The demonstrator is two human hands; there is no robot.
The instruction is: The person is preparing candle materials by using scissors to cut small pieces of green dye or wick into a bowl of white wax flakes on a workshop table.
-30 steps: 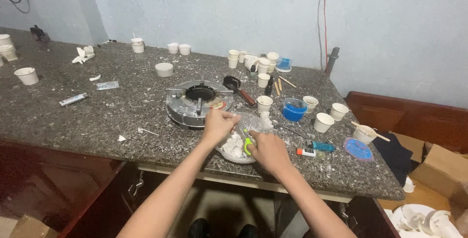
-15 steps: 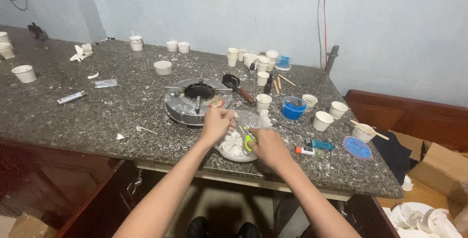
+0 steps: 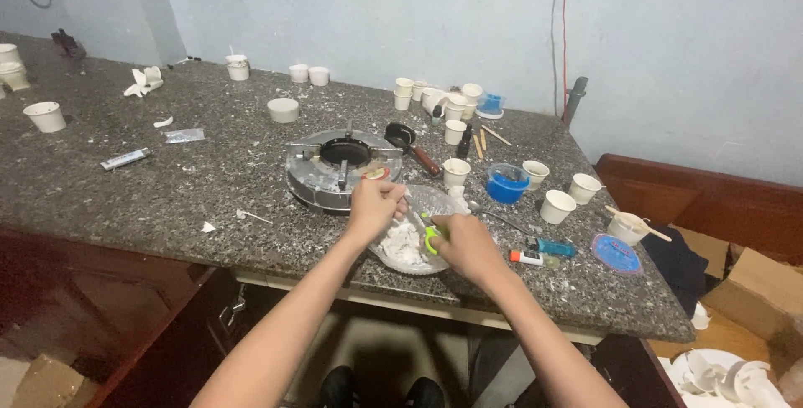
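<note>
Both my hands work over a shallow clear plate point(image 3: 435, 203) near the front edge of a speckled granite counter point(image 3: 125, 199). White crumbly pieces point(image 3: 401, 245) lie piled in the plate. My right hand point(image 3: 464, 245) grips green-handled scissors point(image 3: 431, 239), their blades pointing toward my left hand. My left hand point(image 3: 375, 206) pinches a small white piece just above the pile, fingers closed on it. A round single-burner gas stove point(image 3: 339, 170) sits right behind my left hand.
Several small white paper cups point(image 3: 456, 171) stand across the counter. A blue bowl point(image 3: 507, 184), a blue lid point(image 3: 616, 252), a lighter point(image 3: 552, 247), a small frying pan point(image 3: 404, 139) and a cup with a stick point(image 3: 627, 226) sit to the right. Cardboard boxes point(image 3: 761, 291) lie on the floor.
My hands stayed over the plate, with the left one shifting slightly closer to the scissors. The view has tilted a little.
</note>
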